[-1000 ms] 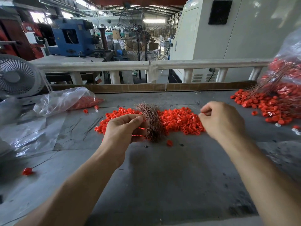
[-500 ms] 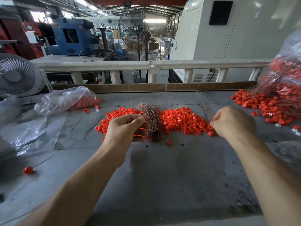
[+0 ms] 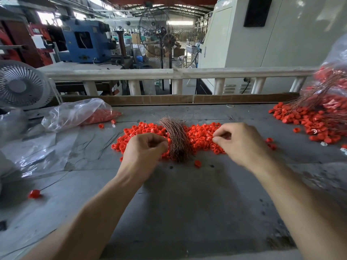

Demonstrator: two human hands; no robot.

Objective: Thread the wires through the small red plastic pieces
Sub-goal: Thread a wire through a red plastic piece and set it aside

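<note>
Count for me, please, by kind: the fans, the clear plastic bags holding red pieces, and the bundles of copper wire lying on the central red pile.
Fans: 2, a white desk fan and a standing fan.
Clear plastic bags with red pieces: 2, left bag and right bag.
Copper wire bundles on the central pile: 1.
Total: 5

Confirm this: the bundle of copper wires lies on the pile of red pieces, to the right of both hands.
Not quite. The head view shows the bundle of copper wires on the pile of red pieces, but between the left hand and the right hand, not right of both.
</note>
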